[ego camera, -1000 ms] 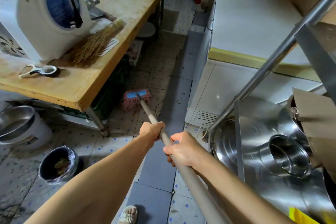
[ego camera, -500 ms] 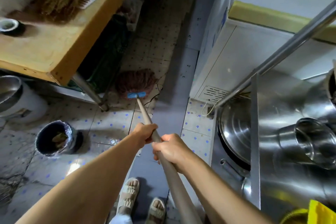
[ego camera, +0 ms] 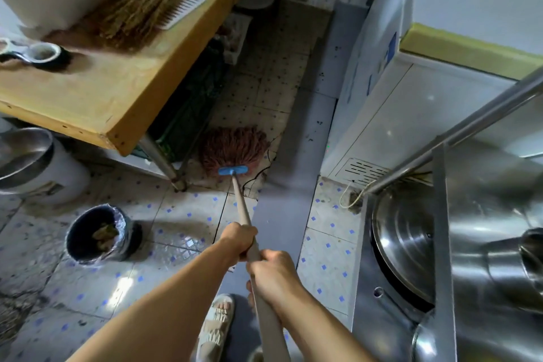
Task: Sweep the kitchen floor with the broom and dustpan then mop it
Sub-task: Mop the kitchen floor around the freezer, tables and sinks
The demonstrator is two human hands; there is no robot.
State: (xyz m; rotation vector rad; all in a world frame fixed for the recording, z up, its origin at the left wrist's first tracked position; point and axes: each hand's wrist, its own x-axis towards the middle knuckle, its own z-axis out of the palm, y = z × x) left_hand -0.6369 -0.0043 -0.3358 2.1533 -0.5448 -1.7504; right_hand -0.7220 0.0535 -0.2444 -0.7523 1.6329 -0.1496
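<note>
A mop with a reddish string head point(ego camera: 233, 147) and a blue clamp lies on the tiled floor point(ego camera: 182, 214) beside the table leg. Its pale handle point(ego camera: 242, 209) runs back towards me. My left hand point(ego camera: 239, 239) grips the handle further down the shaft. My right hand point(ego camera: 271, 272) grips it just behind, closer to my body. A straw hand broom point(ego camera: 147, 6) lies on the wooden table point(ego camera: 97, 103) at the upper left. No dustpan is in view.
A small lined bin point(ego camera: 100, 233) with scraps stands on the floor at left, a white bucket with a steel bowl point(ego camera: 32, 161) behind it. A white chest freezer point(ego camera: 382, 91) and steel pots and lids point(ego camera: 440, 244) crowd the right. My sandalled foot point(ego camera: 216, 329) is below.
The mop head has been drawn back along the floor from under the table edge towards me, and its strings now trail ahead of the clamp. My view tilted downward.
</note>
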